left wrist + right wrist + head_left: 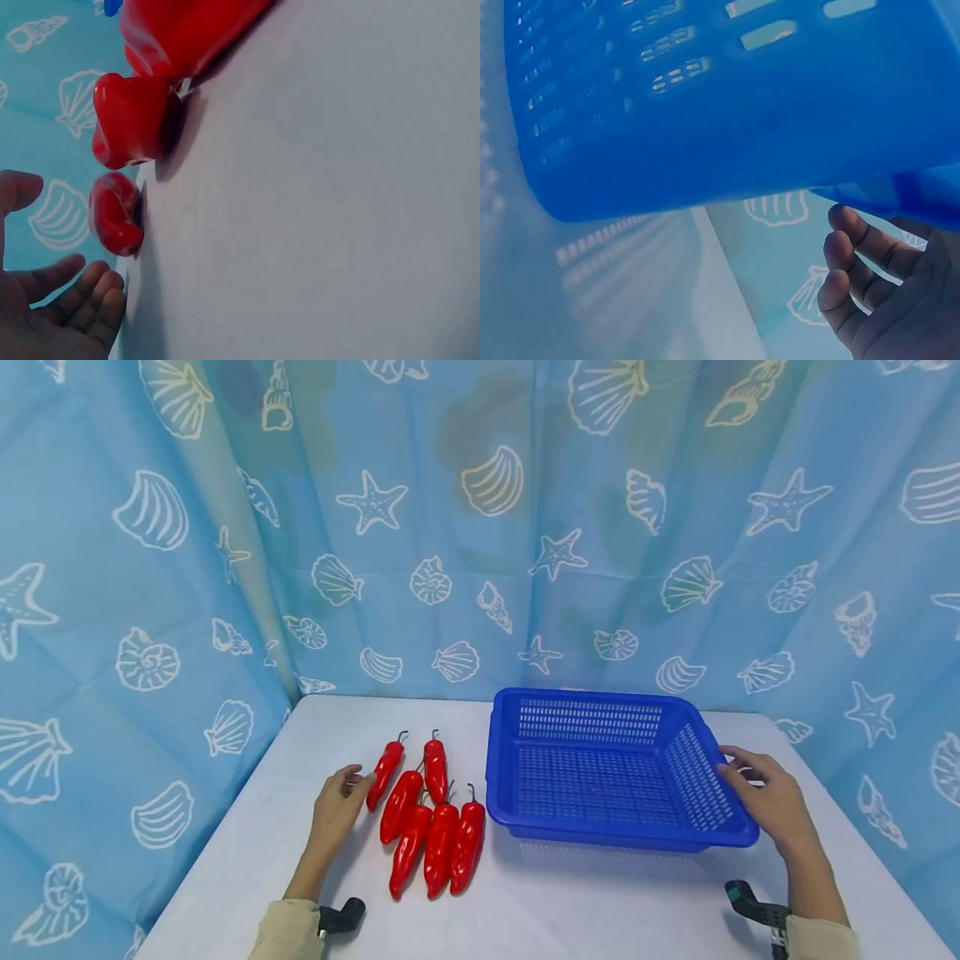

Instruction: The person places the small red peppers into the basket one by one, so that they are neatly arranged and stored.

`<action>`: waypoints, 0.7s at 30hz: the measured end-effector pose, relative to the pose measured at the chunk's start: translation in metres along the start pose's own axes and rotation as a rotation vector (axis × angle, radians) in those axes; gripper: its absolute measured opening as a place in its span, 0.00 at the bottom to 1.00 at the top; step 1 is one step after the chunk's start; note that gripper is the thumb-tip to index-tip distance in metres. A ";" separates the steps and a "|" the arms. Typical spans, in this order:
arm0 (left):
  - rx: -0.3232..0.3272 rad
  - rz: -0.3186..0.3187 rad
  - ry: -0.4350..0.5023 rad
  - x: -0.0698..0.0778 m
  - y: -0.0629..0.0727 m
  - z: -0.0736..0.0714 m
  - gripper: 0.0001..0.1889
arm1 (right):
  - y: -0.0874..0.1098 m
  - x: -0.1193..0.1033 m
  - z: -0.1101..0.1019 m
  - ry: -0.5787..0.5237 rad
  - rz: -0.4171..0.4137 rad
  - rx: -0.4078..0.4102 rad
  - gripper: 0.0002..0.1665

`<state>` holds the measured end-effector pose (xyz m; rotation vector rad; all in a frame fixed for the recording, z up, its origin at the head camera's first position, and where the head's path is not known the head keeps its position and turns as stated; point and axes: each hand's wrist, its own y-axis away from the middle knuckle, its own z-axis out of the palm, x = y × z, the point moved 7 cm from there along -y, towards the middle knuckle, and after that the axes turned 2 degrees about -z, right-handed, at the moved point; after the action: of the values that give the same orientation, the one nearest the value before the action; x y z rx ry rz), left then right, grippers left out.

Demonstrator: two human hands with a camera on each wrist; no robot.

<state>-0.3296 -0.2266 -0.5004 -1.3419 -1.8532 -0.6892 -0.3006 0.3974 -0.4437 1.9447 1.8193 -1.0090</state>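
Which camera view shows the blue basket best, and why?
The head view: the blue basket appears nearly whole, rim, slotted walls and base. The right wrist view shows only part, close up; the left wrist, just a blue sliver, probably its rim.

blue curtain (480, 547) with white shell and starfish prints, hanging in folds behind white table (585, 906)

6 glossy red peppers (441, 847) lie clustered left of an upright blue perforated basket (622, 834).
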 end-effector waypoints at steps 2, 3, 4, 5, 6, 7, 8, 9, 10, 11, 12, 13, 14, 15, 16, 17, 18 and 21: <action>0.004 0.003 0.001 0.000 -0.002 0.003 0.31 | 0.001 0.001 0.000 -0.011 0.000 0.010 0.34; 0.010 0.005 -0.001 0.000 -0.003 0.004 0.30 | 0.001 0.001 0.000 -0.019 0.002 0.014 0.33; 0.013 0.003 -0.001 0.000 -0.003 0.006 0.30 | 0.002 0.002 0.000 -0.025 0.003 0.016 0.33; 0.017 0.002 0.002 0.001 -0.003 0.007 0.30 | 0.002 0.002 0.000 -0.032 0.002 0.018 0.33; 0.020 0.005 0.006 0.001 -0.004 0.008 0.29 | 0.002 0.002 0.000 -0.035 0.002 0.019 0.33; 0.022 0.007 0.008 0.001 -0.005 0.010 0.29 | 0.003 0.002 0.000 -0.035 0.004 0.020 0.33; 0.023 0.008 0.012 0.001 -0.006 0.011 0.29 | 0.003 0.002 0.000 -0.032 0.003 0.022 0.33; 0.024 0.008 0.017 0.002 -0.006 0.012 0.29 | 0.003 0.003 0.000 -0.032 0.005 0.024 0.33; 0.022 0.006 0.020 0.002 -0.007 0.013 0.29 | 0.003 0.003 0.000 -0.032 0.005 0.026 0.33; 0.021 0.007 0.021 0.003 -0.008 0.014 0.29 | 0.002 0.003 0.000 -0.032 0.005 0.027 0.33; 0.021 0.006 0.019 0.003 -0.008 0.014 0.29 | 0.002 0.003 0.000 -0.032 0.008 0.028 0.33; 0.021 -0.001 0.017 0.003 -0.009 0.014 0.29 | 0.002 0.002 0.000 -0.035 0.010 0.029 0.33; 0.023 -0.005 0.014 0.003 -0.009 0.014 0.29 | 0.002 0.002 0.000 -0.040 0.012 0.029 0.33; 0.025 -0.010 0.009 0.004 -0.009 0.014 0.29 | 0.001 0.002 0.000 -0.046 0.016 0.028 0.33; 0.026 -0.013 0.003 0.004 -0.010 0.014 0.29 | 0.001 0.001 0.000 -0.048 0.019 0.027 0.33; 0.025 -0.017 -0.001 0.004 -0.010 0.014 0.29 | 0.000 0.001 0.001 -0.052 0.025 0.025 0.33; 0.023 -0.023 -0.003 0.003 -0.010 0.014 0.29 | 0.000 0.001 0.001 -0.055 0.031 0.024 0.34; 0.020 -0.025 -0.011 0.004 -0.011 0.014 0.29 | -0.001 0.001 0.002 -0.060 0.042 0.025 0.34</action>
<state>-0.3442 -0.2168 -0.5052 -1.3139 -1.8839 -0.6757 -0.3020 0.3971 -0.4463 1.9372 1.7349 -1.0702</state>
